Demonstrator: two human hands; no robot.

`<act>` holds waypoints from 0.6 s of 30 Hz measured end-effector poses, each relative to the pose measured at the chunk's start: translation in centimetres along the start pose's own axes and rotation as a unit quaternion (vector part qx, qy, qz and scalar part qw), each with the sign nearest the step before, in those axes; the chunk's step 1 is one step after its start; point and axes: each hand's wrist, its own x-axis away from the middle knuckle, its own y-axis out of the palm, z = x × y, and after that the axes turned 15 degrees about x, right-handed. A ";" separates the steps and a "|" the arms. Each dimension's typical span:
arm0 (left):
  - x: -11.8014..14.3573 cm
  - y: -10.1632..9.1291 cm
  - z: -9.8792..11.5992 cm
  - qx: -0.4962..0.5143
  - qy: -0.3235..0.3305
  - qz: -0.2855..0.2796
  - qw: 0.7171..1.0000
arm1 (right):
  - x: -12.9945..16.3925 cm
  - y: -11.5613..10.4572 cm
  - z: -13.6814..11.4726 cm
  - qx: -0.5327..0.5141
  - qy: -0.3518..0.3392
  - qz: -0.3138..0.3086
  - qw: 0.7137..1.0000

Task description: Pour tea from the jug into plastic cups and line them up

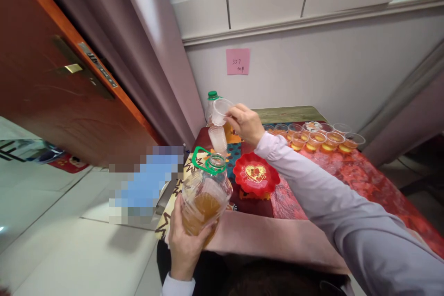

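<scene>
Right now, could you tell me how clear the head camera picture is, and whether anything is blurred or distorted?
Head view: wide-angle bend curves the door and wall lines; a pixelated block hides what lies left of the jug; the left hand and right hand with its clear cup are fairly sharp; soft even light, slight glare on the floor.

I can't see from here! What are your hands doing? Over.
Left hand grips oil jug, lid off. Right hand lifts clear cup off stack. Red plate between.
</scene>
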 end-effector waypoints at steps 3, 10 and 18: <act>-0.1 0.1 0.1 -0.001 -0.003 -0.003 1.000 | 5.5 -1.2 1.7 -0.021 -0.012 0.022 0.999; -0.3 0.4 0.5 -0.006 -0.018 -0.003 1.000 | 19.6 1.5 3.7 0.016 0.044 -0.157 0.986; -0.5 0.7 0.9 -0.010 0.014 0.002 1.000 | 21.2 2.5 3.5 0.052 0.042 -0.185 0.980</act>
